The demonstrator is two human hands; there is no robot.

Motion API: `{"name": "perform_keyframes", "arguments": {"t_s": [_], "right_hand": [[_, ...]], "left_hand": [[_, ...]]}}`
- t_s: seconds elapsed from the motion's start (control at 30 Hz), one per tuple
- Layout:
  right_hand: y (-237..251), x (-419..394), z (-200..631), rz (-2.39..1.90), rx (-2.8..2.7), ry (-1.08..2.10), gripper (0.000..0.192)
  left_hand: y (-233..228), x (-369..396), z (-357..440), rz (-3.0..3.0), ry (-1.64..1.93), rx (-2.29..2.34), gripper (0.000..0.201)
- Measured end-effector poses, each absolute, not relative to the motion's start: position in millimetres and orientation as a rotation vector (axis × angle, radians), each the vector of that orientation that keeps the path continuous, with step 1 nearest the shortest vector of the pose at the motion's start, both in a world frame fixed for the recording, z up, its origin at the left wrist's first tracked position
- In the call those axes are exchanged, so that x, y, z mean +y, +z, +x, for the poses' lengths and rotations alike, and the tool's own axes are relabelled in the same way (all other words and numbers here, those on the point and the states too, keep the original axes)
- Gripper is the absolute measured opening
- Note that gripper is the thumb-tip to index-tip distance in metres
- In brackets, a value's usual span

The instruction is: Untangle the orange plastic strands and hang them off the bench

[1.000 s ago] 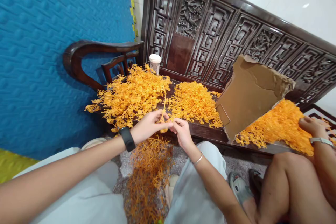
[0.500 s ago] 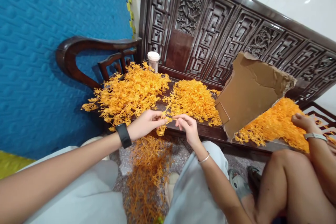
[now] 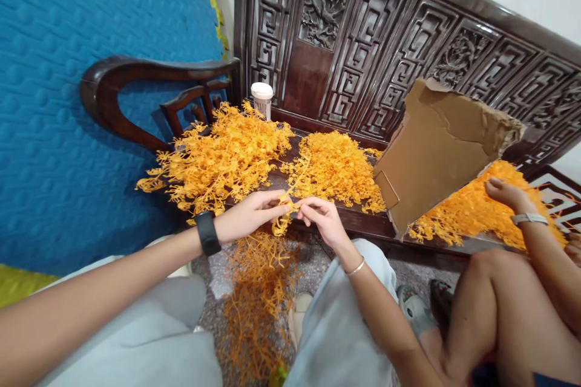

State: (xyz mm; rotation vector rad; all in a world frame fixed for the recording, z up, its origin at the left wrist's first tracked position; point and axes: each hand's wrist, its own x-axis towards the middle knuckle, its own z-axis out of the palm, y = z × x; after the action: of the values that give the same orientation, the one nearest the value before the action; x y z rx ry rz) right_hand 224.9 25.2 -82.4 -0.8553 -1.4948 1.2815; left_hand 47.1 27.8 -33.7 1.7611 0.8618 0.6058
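My left hand [image 3: 254, 213], with a black band on its wrist, pinches an orange plastic sprig [image 3: 281, 227] between thumb and fingers. Close beside it, the thumb and fingertips of my right hand [image 3: 321, 217] are closed on the same sprig's right side. A thin stem of it points up toward the bench, and curled tips hang below my fingers. Beyond my hands lie a large pile of orange sprigs [image 3: 227, 157] on the left and a smaller pile [image 3: 336, 166] in the middle. Below, a heap of orange stems [image 3: 256, 302] lies between my legs.
A dark carved wooden bench [image 3: 308, 78] bears the piles. A white-lidded cup [image 3: 262, 100] stands at its back. A cardboard piece [image 3: 440, 145] leans upright, parting off another orange pile [image 3: 481, 208]. At right, another person's hand [image 3: 508, 193] reaches over that pile. Blue matting [image 3: 91, 12] covers the left.
My right fingertips have come nearer to my left hand along the sprig. The other person's hand has moved left over its pile. The view has shifted slightly.
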Motion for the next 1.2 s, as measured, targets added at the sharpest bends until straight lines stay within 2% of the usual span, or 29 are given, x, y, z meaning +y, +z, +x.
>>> {"name": "perform_keyframes", "arguments": {"t_s": [0.3, 0.67, 0.87, 1.2], "right_hand": [[-81.0, 17.3, 218.5, -0.985, -1.846, 0.857, 0.015], [-87.5, 18.6, 215.7, -0.911, -1.872, 0.892, 0.023], [-90.2, 21.6, 217.5, -0.935, -1.950, 0.769, 0.010], [-88.7, 21.2, 216.9, -0.937, -2.024, 0.690, 0.020]], "left_hand": [[-46.2, 34.3, 41.2, 1.914, 0.566, 0.910, 0.025], [-46.4, 38.6, 44.6, 2.068, 0.460, 0.927, 0.024], [-50.0, 37.6, 45.9, 2.103, 0.471, 0.926, 0.025], [-43.9, 32.5, 43.8, 2.155, 0.463, 1.035, 0.029]]}}
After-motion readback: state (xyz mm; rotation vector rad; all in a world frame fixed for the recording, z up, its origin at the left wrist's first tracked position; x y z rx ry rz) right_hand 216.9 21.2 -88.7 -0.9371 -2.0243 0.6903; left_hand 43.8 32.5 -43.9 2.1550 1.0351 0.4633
